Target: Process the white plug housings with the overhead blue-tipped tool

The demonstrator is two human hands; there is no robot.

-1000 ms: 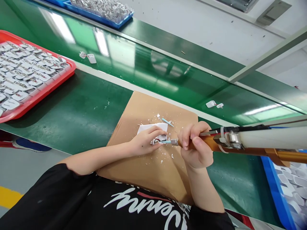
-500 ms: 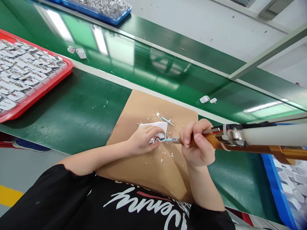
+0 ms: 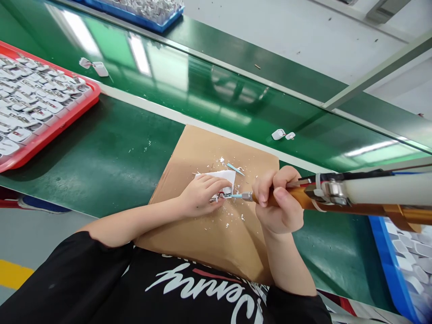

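My left hand (image 3: 203, 194) is closed on a small white plastic part (image 3: 227, 190) with a red wire, mostly covered by my fingers. Beneath it a white pad (image 3: 221, 175) lies on a brown cardboard sheet (image 3: 202, 243). My right hand (image 3: 279, 199) grips a gold-coloured pen-like tool (image 3: 299, 196) with a metal collar. The tool's pale blue tip (image 3: 237, 196) reaches the white part beside my left fingertips. A loose pale blue sliver (image 3: 235, 168) and white crumbs (image 3: 227, 225) are scattered on the cardboard.
At left stands a red tray (image 3: 67, 123) full of white parts; at right, a blue bin (image 3: 388, 265) of white shells. Two wired white pairs (image 3: 100, 69) (image 3: 278, 134) lie on the green belt (image 3: 189, 94). Another blue tray (image 3: 165, 24) sits beyond. The tool's body extends off to the right.
The wired white pairs on the green belt have shifted to the left. Both hands, the part and the tool stay nearly where they were.
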